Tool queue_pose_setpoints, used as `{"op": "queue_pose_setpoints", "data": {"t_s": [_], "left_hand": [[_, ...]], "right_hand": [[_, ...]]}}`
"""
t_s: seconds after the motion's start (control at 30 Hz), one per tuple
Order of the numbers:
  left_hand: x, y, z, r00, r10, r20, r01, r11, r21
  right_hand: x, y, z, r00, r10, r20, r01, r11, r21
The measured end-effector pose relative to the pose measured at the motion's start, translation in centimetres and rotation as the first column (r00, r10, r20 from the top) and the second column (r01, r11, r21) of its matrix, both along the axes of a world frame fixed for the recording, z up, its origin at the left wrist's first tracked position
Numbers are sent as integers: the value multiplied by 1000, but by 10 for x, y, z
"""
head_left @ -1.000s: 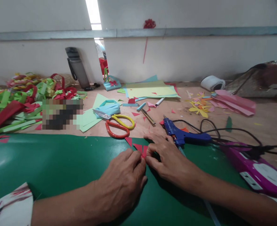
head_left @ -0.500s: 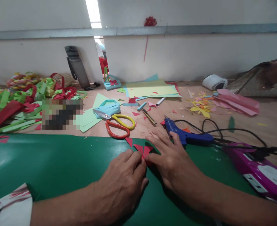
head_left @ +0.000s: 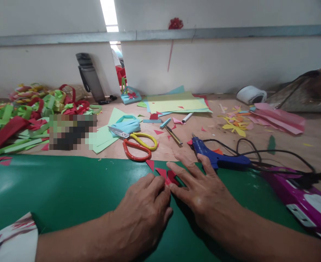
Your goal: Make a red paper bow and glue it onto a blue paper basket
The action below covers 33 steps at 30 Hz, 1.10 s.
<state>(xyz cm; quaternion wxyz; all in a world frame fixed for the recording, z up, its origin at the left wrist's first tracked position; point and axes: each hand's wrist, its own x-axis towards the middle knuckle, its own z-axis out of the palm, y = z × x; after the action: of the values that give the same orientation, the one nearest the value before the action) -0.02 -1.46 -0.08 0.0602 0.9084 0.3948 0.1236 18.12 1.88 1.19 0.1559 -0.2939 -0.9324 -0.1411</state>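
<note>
A small folded red paper piece [head_left: 172, 177] lies on the green mat [head_left: 75, 189] between my hands. My left hand [head_left: 146, 205] is closed, its fingertips pressed on the lower left edge of the red paper, which they partly cover. My right hand [head_left: 201, 182] rests with its fingers spread; its thumb touches the paper's lower right side. Just beyond my left fingers lies a red paper triangle [head_left: 150, 165]. Scissors [head_left: 137, 143] with one red and one yellow handle lie behind the mat's far edge.
A blue glue gun [head_left: 217, 156] with black cable lies beside my right fingers, near a purple power strip [head_left: 299, 200]. Behind are a pen [head_left: 173, 135], paper sheets [head_left: 176, 102] and a bottle [head_left: 91, 78]. Colourful strips [head_left: 15, 127] are heaped at the left.
My right hand's fingers have spread a little and the thumb has shifted down, so the red paper's right part shows more. My left hand has stayed nearly in place.
</note>
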Motion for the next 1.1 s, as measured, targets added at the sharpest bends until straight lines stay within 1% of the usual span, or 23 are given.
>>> {"op": "queue_pose_setpoints", "data": {"t_s": [0.3, 0.47, 0.6, 0.7, 0.8, 0.9, 1.03, 1.1], "left_hand": [[0, -2, -2, 1000, -1, 3, 1, 1000, 3], [1, 0, 0, 1000, 5, -3, -5, 1000, 3], [1, 0, 0, 1000, 1, -17, -1, 1000, 11], [1, -1, 0, 1000, 16, 2, -16, 1000, -4], [1, -1, 1, 997, 30, 66, -28, 999, -25], [-1, -1, 3, 985, 45, 166, -36, 998, -54], [-8, 0, 5, 946, 30, 323, -2, 996, -87], [-12, 2, 4, 920, 27, 392, -4, 998, -59]], "right_hand": [[0, 0, -3, 1000, -3, 30, 3, 1000, -8], [1, 0, -5, 1000, 8, 10, -8, 1000, -8], [0, 0, -4, 1000, 2, 18, -2, 1000, -9], [0, 0, -3, 1000, 3, 15, -3, 1000, -16], [0, 0, -3, 1000, 5, 14, -4, 1000, -18], [0, 0, -2, 1000, 0, 1, 0, 1000, -19], [0, 1, -2, 1000, -3, -25, 3, 1000, -26], [-1, 2, -1, 1000, -2, -31, 1, 999, -33]]}}
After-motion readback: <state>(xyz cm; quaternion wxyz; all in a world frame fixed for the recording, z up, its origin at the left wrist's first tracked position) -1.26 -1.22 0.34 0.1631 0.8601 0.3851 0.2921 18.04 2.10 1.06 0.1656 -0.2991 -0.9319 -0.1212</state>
